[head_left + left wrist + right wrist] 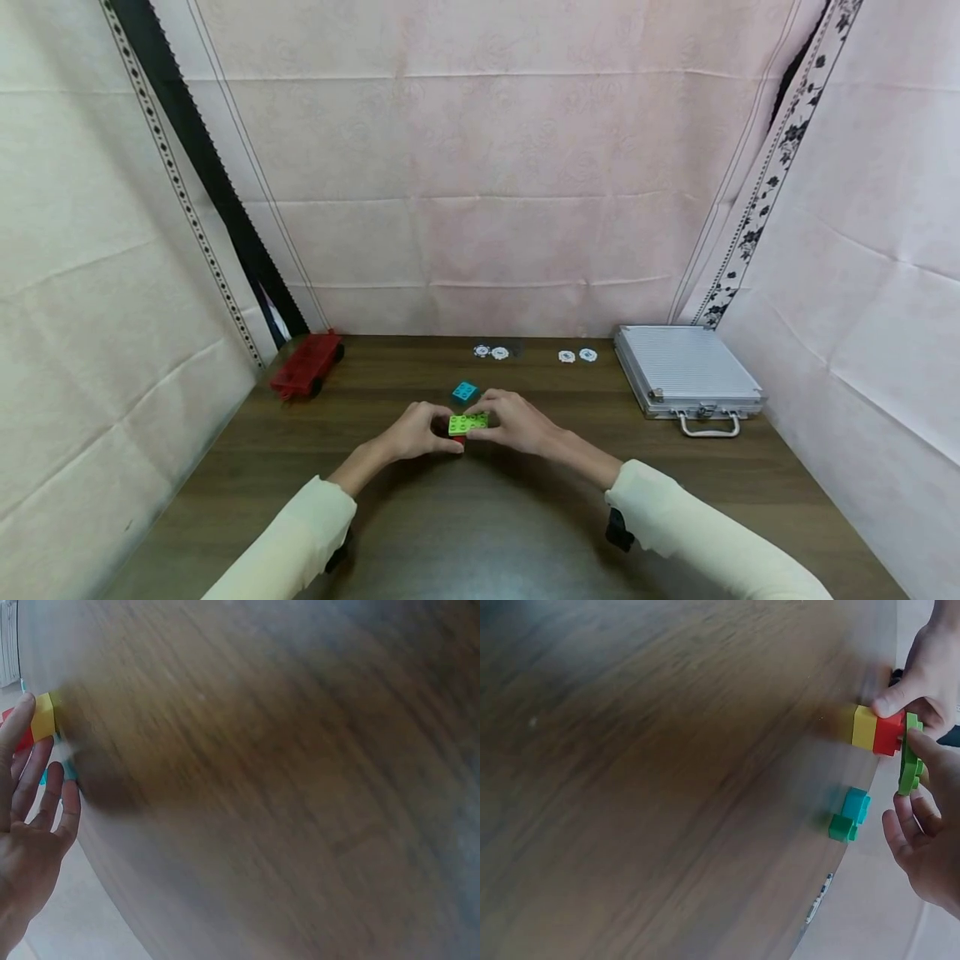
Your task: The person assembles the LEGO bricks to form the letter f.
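A lime-green flat toy building brick (468, 424) is pinched between the thumb and fingers of my right hand (517, 423). In the right wrist view, this flat brick (910, 761) stands right at the studded side of a red brick (886, 735), slightly tilted to it. The red brick is joined to a yellow brick (863, 727) at the table. My left hand (418, 430) grips these stacked bricks, its thumb on the red one. Just beyond the hands, a blue brick (856, 804) sits on a green brick (842, 827).
A red toy wagon (306, 365) stands at the table's back left. Several white patterned discs (499, 353) lie along the back edge. At the back right is a silver case (686, 371) with its handle toward me. Pale cloth (495, 167) hangs behind the table.
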The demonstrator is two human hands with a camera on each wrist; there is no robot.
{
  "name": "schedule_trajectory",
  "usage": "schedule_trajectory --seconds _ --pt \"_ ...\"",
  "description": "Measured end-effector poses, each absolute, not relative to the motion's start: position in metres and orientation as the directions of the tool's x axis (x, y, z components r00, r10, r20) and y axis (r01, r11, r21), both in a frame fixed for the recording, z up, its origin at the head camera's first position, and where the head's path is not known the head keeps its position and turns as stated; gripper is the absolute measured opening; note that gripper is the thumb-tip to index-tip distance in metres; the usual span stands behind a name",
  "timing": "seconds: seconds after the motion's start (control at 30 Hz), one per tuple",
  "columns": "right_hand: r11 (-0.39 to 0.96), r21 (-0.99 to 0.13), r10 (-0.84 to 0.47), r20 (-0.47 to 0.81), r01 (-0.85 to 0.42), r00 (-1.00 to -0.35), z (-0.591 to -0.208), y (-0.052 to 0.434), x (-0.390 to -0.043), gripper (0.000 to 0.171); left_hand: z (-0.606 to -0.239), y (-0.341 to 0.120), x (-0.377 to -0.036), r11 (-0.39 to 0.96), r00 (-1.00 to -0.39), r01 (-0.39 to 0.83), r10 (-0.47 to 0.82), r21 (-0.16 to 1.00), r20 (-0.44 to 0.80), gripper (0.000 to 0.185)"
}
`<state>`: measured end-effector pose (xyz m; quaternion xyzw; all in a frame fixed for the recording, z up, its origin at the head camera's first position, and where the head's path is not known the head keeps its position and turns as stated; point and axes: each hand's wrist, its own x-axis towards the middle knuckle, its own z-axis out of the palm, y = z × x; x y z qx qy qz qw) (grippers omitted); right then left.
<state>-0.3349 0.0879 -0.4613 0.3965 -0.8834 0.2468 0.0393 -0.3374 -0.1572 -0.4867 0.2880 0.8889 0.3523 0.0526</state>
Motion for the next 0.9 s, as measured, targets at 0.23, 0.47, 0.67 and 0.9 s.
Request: schedule_trajectory --seconds 0.23,0.47,0.67,0.9 --pt "0.556 -0.433 -0.682 0.250 -0.710 -0.687 -0.4626 0.0814 -0.3354 0.032 -0.4849 -0.1570 -0.3395 0.602 -0.834 0.464 0.544 0.650 0.091 0.030" --pt "0.566 -0.412 -0.692 0.233 -0.714 -0.683 -0.4623 0.0785 -0.3365 0.034 -0.4859 -0.1588 -0.3428 0.610 -0.833 0.462 0.547 0.644 0.079 0.031" --pt "0.562 -0.403 -0.705 0.224 -0.723 -0.673 -0.4622 0.0779 -0.3373 0.036 -0.4861 -0.1583 -0.3428 0.610 -0.833 0.459 0.547 0.645 0.076 0.031" --pt "0.551 -0.405 -0.705 0.242 -0.730 -0.667 -0.4654 0.0788 -0.3369 0.035 -0.4865 -0.1579 -0.3412 0.605 -0.836 0.457 0.543 0.653 0.081 0.032"
